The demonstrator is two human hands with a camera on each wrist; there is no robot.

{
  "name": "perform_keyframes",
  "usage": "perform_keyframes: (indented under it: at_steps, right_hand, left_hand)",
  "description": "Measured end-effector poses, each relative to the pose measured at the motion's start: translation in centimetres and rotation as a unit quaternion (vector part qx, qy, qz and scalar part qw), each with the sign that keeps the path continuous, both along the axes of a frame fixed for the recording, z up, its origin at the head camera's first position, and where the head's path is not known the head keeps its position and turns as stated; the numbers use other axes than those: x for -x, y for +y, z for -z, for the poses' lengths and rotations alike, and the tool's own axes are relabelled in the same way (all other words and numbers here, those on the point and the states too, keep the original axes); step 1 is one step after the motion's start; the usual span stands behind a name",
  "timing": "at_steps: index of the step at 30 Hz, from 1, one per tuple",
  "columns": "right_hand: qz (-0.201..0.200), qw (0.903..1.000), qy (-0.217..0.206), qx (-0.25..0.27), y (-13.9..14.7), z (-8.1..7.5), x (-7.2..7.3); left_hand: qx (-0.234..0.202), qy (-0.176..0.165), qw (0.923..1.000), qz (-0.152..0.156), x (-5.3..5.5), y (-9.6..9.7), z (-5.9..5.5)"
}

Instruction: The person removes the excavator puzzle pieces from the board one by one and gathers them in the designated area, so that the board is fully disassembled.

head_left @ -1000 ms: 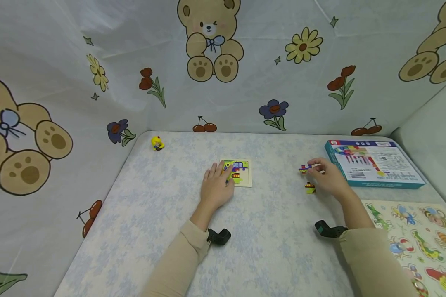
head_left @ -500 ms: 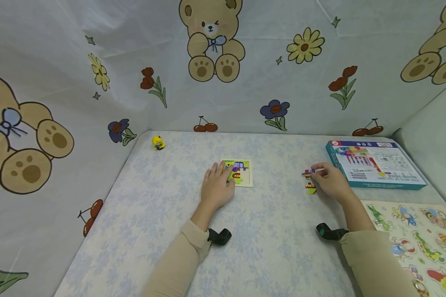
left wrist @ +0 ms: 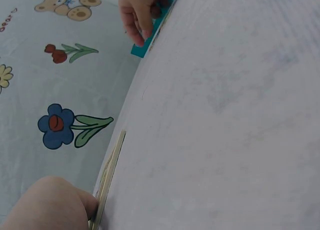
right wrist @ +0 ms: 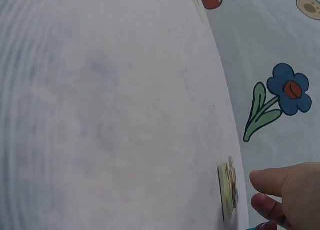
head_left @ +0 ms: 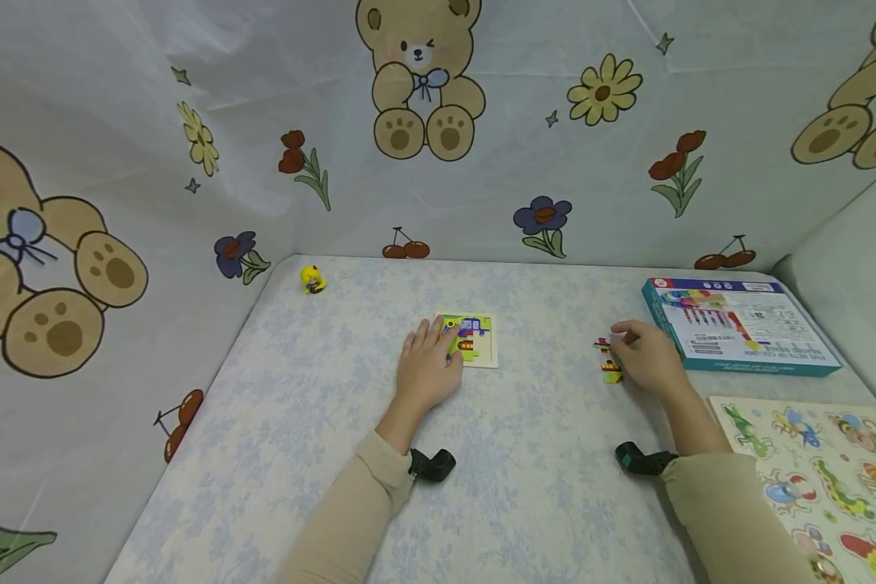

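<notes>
My left hand [head_left: 429,362] rests with its fingers spread over the left part of a small square puzzle board [head_left: 487,355], covering that side of it. The board has a pale frame and a green, purple and red picture. In the left wrist view, its thumb side [left wrist: 55,205] meets the edge of the board [left wrist: 116,150]. My right hand [head_left: 650,357] is bent down beside loose puzzle pieces, fingertips right at them. One striped red and yellow piece [head_left: 602,345] lies by the fingertips, and a yellow-green one [head_left: 611,373] lies nearer me. I cannot tell whether the right fingers pinch a piece.
A teal-edged box [head_left: 745,324] lies at the back right. In front of it, a large board with insect pictures [head_left: 832,454] reaches under the right forearm. A small yellow-haired figure [head_left: 311,280] stands at the back left. A bear-patterned cloth [head_left: 496,162] hangs behind the table.
My right hand has drawn slightly back to the right, and the striped piece by its fingertips has shifted a little towards me. My left hand has stayed on the puzzle board.
</notes>
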State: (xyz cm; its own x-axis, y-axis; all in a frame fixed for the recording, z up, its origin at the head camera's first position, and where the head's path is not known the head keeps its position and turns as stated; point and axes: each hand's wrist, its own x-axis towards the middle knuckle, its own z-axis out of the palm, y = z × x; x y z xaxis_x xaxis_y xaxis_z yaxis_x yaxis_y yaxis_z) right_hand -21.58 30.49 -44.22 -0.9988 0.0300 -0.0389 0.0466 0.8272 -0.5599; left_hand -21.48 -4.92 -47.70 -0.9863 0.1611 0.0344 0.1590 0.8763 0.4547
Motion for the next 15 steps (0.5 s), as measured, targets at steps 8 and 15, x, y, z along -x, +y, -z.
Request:
perform_keyframes:
  at_steps: [8,15]
  right_hand:
    - [-0.059,0.9978,0.026,0.019,-5.1,-1.0,1.0]
    - [-0.12,0.9928,0.0,-0.001,-11.5,-1.0,2.3]
  left_hand:
    - [-0.002,0.003,1.0,0.001,0.1,-0.1,0.0]
    - [-0.001,0.001,1.0,0.003,0.0,0.0,0.1]
